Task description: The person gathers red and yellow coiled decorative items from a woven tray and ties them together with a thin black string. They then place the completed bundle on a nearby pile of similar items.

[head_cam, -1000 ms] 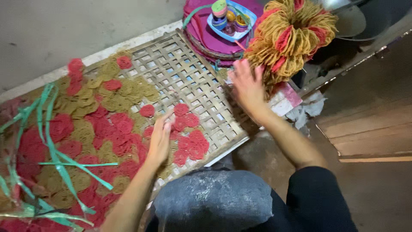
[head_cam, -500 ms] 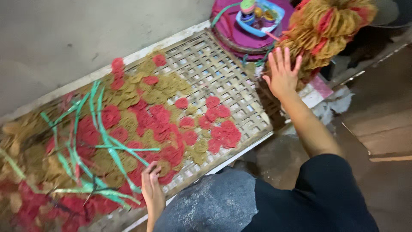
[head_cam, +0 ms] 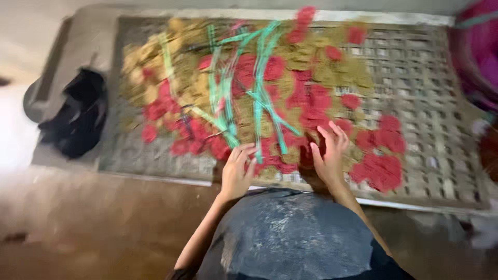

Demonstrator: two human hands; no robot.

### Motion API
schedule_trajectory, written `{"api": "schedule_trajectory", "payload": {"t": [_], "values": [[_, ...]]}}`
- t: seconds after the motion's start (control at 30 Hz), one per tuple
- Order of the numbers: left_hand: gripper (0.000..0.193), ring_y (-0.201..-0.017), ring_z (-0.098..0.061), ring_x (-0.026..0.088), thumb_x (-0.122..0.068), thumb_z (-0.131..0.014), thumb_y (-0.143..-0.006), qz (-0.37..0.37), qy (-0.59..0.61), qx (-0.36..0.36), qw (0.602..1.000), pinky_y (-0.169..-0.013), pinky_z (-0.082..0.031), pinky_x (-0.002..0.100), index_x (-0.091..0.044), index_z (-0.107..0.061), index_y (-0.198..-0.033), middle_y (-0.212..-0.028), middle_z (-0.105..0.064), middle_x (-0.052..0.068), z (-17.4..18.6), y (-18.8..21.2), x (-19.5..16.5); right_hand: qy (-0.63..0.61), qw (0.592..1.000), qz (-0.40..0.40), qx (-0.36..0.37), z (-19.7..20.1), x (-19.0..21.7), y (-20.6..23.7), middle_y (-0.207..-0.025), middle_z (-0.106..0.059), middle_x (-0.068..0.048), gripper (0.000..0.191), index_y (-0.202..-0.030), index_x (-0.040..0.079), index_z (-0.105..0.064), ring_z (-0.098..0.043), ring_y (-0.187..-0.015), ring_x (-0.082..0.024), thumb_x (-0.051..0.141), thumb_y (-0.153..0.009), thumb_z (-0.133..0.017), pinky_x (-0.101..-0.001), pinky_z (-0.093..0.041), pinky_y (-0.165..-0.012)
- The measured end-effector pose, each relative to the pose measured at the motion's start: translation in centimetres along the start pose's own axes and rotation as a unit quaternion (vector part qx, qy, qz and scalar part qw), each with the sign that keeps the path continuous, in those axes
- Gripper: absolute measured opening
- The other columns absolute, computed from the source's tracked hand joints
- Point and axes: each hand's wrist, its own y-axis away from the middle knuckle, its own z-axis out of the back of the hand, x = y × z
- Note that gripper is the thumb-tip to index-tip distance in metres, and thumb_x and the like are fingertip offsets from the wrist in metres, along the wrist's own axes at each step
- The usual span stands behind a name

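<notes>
A woven lattice tray lies flat before me, covered with several red round pieces, several tan pieces and green strips. My left hand rests near the tray's front edge, fingers curled by the red pieces and the green strip ends; the blur hides whether it grips anything. To its right, my right hand is spread flat with fingers apart over red pieces, holding nothing. The whole view is blurred by motion.
A black cloth bundle sits at the tray's left end. A pink container edge shows at the far right. My blue-grey clothed knee fills the bottom centre, with brown floor to the left.
The view has swung left, so the pink container and yarn bundle left the centre. My right hand came down from the yarn onto the tray. My left hand rose to the tray's front edge.
</notes>
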Motion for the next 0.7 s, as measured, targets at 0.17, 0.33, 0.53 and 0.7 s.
{"api": "schedule_trajectory", "payload": {"t": [0.17, 0.33, 0.53, 0.7], "values": [[0.019, -0.112, -0.063, 0.031, -0.005, -0.064, -0.096, -0.103, -0.072, -0.166, 0.978, -0.097, -0.05, 0.041, -0.006, -0.07, -0.114, -0.121, -0.067, 0.011, 3.0, -0.8, 2.8, -0.057, 0.996, 0.048, 0.057, -2.8, 4.1, -4.1, -0.126, -0.063, -0.011, 0.026, -0.122, 0.009, -0.069, -0.057, -0.125, -0.032, 0.013, -0.097, -0.071, -0.0452, -0.044, -0.11], [0.023, -0.117, -0.062, 0.03, -0.006, -0.065, -0.094, -0.093, -0.079, -0.193, 0.974, -0.1, -0.045, 0.041, -0.009, -0.071, -0.116, -0.124, -0.066, 0.01, 3.3, -3.0, 4.4, -0.085, 0.991, 0.023, 0.098, -5.8, 5.7, -9.4, -0.107, -0.064, -0.011, 0.024, -0.114, 0.006, -0.07, -0.068, -0.088, -0.029, 0.02, -0.094, -0.072, -0.0397, -0.056, -0.078], [0.042, -0.13, -0.05, 0.032, -0.018, -0.074, -0.088, -0.09, -0.131, -0.196, 0.967, -0.109, -0.032, 0.049, -0.013, -0.064, -0.128, -0.14, -0.056, 0.01, 2.3, -8.3, 3.5, 0.06, 0.978, -0.009, 0.199, -8.9, 6.3, -14.6, -0.09, -0.071, -0.012, 0.033, -0.102, 0.008, -0.072, -0.069, -0.08, -0.033, 0.04, -0.092, -0.075, -0.0438, -0.053, -0.07], [0.055, -0.14, -0.04, 0.032, -0.031, -0.078, -0.085, -0.098, -0.138, -0.11, 0.979, -0.119, -0.022, 0.056, -0.014, -0.062, -0.135, -0.147, -0.048, 0.01, 0.3, -12.5, 1.4, 0.003, 0.99, -0.015, 0.141, -9.7, 5.8, -15.2, -0.096, -0.068, -0.012, 0.024, -0.1, 0.009, -0.07, -0.07, -0.082, -0.03, 0.033, -0.096, -0.071, -0.0432, -0.055, -0.073]]}}
